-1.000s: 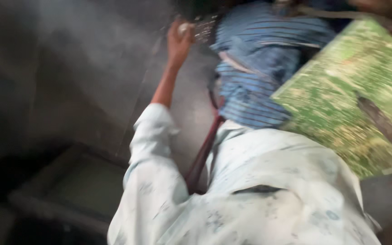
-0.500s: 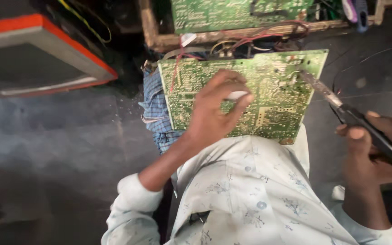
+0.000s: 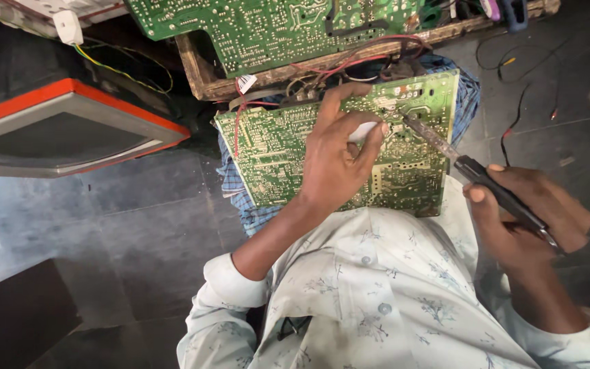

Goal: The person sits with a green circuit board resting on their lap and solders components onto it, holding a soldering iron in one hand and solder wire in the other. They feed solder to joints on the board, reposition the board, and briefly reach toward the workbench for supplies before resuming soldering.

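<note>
A green circuit board (image 3: 281,154) lies on my lap over blue checked cloth (image 3: 237,188), solder side up. My left hand (image 3: 336,160) rests on the board's middle and pinches a small white piece (image 3: 364,131) between thumb and fingers. My right hand (image 3: 534,219) grips a black-handled soldering iron (image 3: 476,174); its metal tip (image 3: 411,123) touches the board near the upper right, just beside the left fingertips.
A second green circuit board (image 3: 274,27) sits in a wooden frame (image 3: 203,72) beyond the lap, with red and yellow wires. A red-rimmed monitor casing (image 3: 63,133) stands at the left on the dark tiled floor (image 3: 138,232). Loose cables (image 3: 520,102) lie at the right.
The view swung from a blurred look sideways back down onto the lap. My left hand settled on the board with the white piece, and the iron's tip came onto the board.
</note>
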